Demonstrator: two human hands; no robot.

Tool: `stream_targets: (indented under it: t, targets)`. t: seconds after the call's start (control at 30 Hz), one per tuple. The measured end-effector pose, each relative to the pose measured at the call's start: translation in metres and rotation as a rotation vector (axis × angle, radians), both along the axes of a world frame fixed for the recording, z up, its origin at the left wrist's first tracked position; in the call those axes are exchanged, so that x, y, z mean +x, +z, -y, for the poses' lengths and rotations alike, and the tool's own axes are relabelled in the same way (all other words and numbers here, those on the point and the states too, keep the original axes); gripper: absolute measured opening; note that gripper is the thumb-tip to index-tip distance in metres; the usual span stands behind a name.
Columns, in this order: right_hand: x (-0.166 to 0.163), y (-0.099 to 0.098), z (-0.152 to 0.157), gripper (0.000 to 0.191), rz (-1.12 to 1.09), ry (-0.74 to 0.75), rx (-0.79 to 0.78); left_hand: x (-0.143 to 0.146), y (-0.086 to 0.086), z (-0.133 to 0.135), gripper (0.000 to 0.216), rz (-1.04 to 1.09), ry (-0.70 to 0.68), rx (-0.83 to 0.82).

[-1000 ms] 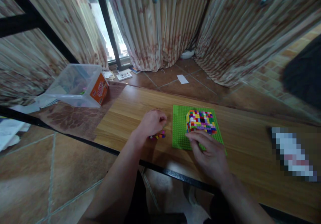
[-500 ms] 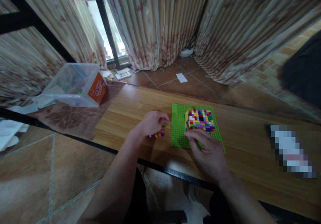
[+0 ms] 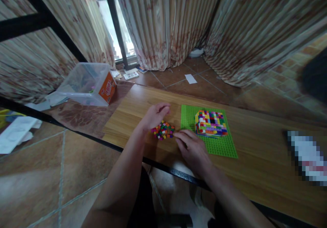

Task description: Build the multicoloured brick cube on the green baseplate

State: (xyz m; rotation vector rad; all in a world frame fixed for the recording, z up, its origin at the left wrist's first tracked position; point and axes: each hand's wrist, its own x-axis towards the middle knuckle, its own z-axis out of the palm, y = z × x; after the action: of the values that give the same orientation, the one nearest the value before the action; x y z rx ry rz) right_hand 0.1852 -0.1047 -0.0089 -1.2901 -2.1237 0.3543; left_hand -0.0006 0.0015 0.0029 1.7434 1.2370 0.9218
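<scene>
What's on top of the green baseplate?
A multicoloured brick build stands on the green baseplate, which shows bare around it. The surface beneath the build is covered; the right hand hides the near-left corner.

Legible text in my view, clock face centred mid-view: 0 items. Unreadable marks logged below.
1. Near 10 o'clock: orange label [image 3: 107, 88] on the end wall of the clear plastic box [image 3: 88, 96]; pale lettering, too blurred for me to make out.
2. Between 10 and 11 o'clock: white card [image 3: 131, 75] on the floor; dark print, too small to read.
3. Between 3 and 4 o'clock: pixelated object [image 3: 308, 160]; surface masked in blocks.
</scene>
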Motion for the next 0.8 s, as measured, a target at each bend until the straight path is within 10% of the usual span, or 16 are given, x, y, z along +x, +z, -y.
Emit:
stream_targets:
  t: [0.8]
  targets:
    - [0.001,0.017,0.002,0.013,-0.205,-0.141,-0.040,0.029,0.015,0.050,0.033,0.024,-0.187,0.028]
